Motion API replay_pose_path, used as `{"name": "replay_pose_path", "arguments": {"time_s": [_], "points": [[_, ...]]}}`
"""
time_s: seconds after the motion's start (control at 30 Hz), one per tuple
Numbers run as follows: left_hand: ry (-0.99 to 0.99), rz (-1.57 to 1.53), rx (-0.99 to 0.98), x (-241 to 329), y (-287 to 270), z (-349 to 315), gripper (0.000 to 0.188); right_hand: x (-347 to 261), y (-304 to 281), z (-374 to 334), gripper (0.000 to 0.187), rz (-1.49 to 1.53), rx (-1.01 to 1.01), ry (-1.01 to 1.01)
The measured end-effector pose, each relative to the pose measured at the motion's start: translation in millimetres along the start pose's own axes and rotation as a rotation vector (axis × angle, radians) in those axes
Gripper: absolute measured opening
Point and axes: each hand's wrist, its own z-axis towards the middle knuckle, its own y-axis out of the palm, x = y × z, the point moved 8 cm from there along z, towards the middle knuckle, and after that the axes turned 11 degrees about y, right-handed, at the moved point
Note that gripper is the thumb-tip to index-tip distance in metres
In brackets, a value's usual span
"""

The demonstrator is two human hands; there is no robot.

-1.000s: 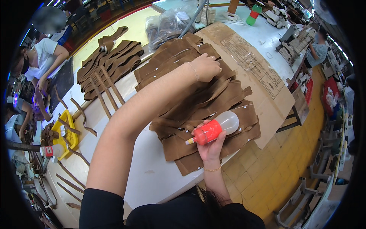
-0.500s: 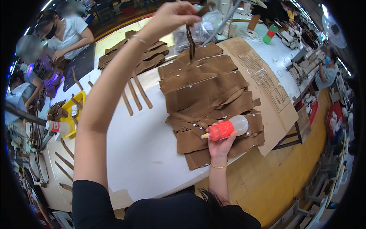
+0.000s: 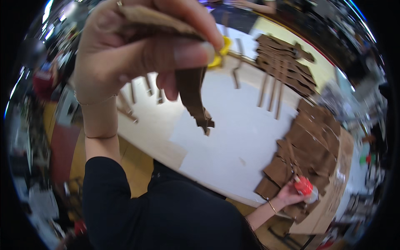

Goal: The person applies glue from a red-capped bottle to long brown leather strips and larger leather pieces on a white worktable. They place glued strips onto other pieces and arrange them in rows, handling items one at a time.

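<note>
Raised close to the camera, my left hand (image 3: 104, 62) pinches a brown fabric-like strip (image 3: 191, 91) between thumb and fingers. The strip bends over the fingers and its ragged lower end hangs above the white table (image 3: 225, 141). Farther off to the right, my right hand (image 3: 287, 195) is closed around a squeeze bottle (image 3: 303, 186) with a red part and a clear, whitish end. That bottle is just over a layered spread of flat brown pieces (image 3: 318, 133), some with small white marks. Thin brown strips lie across these pieces.
Three narrow strips (image 3: 263, 91) lie near a pile of wavy brown pieces (image 3: 283, 58). More strips and a yellow tray (image 3: 225, 49) are partly behind my left hand. Cardboard (image 3: 343, 166) lies under the layered pieces, beside a clear plastic bag (image 3: 331, 98). Another person's arm (image 3: 260, 6) shows at the top.
The view has swung left, so the brown layers now sit at the right. My left hand has brought the strip away from the layers and closer to the camera. My right hand keeps the bottle.
</note>
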Motion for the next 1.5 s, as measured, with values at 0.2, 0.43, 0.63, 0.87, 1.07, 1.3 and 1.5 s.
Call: {"name": "replay_pose_path", "arguments": {"time_s": [0.2,0.43,0.63,0.87,1.07,1.3,1.5], "points": [[-0.665,0.058,0.326,26,-19,-104,0.011,-8,11,4,0.073,-0.164,-0.026,-0.068],[-0.647,0.025,0.522,42,-38,-171,0.013,-10,17,13,0.073,-0.266,-0.059,-0.059],[-0.848,-0.011,0.851,-25,-83,-277,0.016,-18,19,8,0.072,-0.318,-0.039,-0.107],[-1.084,0.174,0.898,-124,-169,-457,0.026,-10,20,11,0.066,-0.294,-0.046,-0.056],[-1.167,0.548,1.010,-142,-246,-523,0.055,-11,10,10,0.050,-0.173,-0.042,-0.028],[-0.924,0.674,0.455,-227,-149,-319,0.043,2,14,4,0.068,-0.115,0.020,0.020],[-0.456,0.240,-0.250,-255,142,-89,0.024,1,10,-7,0.068,-0.021,0.057,-0.030]]}}
